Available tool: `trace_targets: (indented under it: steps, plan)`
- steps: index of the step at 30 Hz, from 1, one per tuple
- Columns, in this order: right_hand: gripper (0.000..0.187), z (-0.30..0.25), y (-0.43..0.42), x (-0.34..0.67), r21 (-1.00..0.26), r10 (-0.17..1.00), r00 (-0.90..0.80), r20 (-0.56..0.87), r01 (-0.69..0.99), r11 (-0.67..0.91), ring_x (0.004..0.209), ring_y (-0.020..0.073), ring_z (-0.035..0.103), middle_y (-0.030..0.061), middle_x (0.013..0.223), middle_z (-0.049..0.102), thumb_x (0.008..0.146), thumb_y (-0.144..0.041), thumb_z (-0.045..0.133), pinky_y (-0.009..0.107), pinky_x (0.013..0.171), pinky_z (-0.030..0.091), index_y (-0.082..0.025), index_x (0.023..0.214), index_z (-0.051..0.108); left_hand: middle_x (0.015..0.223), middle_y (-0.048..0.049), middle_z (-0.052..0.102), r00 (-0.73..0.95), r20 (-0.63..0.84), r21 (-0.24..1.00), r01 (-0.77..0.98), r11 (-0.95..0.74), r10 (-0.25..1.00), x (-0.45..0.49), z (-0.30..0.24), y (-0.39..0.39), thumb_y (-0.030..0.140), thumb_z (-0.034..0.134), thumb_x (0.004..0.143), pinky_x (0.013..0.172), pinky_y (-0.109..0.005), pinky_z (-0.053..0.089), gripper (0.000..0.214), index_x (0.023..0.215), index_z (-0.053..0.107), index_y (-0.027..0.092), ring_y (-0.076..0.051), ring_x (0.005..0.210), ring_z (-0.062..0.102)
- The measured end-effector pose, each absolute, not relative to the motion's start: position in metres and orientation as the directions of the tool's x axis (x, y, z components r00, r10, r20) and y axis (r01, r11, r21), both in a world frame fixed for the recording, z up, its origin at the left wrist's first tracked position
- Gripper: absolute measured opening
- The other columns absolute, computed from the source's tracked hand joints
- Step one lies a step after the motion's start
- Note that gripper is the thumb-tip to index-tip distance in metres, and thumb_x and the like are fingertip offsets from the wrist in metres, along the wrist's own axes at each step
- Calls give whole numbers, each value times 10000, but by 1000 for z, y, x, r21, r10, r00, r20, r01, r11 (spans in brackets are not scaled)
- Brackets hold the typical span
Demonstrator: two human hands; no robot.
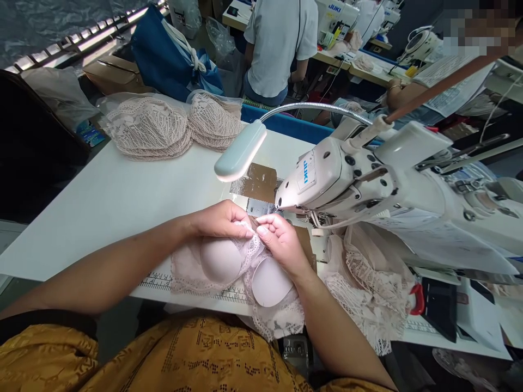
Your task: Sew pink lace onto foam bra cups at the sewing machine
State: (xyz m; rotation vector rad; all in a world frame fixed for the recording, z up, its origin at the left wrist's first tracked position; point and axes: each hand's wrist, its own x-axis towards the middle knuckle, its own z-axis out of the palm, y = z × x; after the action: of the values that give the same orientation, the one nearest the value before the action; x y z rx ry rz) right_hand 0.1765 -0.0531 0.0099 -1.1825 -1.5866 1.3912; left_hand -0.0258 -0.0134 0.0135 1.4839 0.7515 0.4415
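White worktable [102, 207], beneath and well out to the left of the left hand [224, 219] and right hand [281, 239]. Measuring scale [157, 281], along the table edge, on the near side of the hands.

Sewing machine [335, 169], white, just beyond and to the right of the hands. Lamp [241, 152], slim, directly beyond them. Two stacks of lace cups, larger [149, 128] and smaller [214, 120], beyond and left. Lace pile [363, 283], loose, right of the right forearm.

Lace-trimmed bra [252, 256], pale pink, one item: below and between the hands, lower lace on the right draped over the table edge. Left cup [220, 261] under the left hand; right cup [271, 283] nearer the body than the right hand.

Left hand: thumb and fingers pinched on lace at the centre. Right hand: likewise, fingertips almost meeting the left. Exact layers gripped: cannot tell.

Handling notes, as judgement: pinch close to the edge; match scallops before tightening; smooth, never stretch, the soft lace; leave cups hanging freely, without twist; lift overhanging lace if dragging; check for folds trapped underneath.
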Motion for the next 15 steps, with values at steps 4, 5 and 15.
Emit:
trace_targets:
  steps: [4,5,15]
  plan:
    - [336,14,-51,174,-971,887,-427,-178,222,-88,794,177,617,28,878,663,760,-394,732,321,732,513,-203,1022,645,804,-25,638,772,-219,968,249,33,597,-39,16,-6,327,695,771,629,-212,416,235,891,675,126,-135,725,563]
    - [260,16,-50,175,-961,890,-415,-187,266,-78,768,171,604,23,840,653,777,-391,716,315,719,504,-194,937,660,844,-24,646,790,-269,954,297,41,551,-47,18,-2,318,719,746,637,-213,424,281,956,660,139,-145,751,574]
    - [327,12,-49,179,-952,817,-518,-253,284,-115,487,115,394,-63,551,439,923,-520,490,261,487,348,-214,878,595,875,-18,612,688,-276,920,391,-21,671,-74,39,5,320,685,763,664,-221,412,286,985,636,147,-144,772,550]
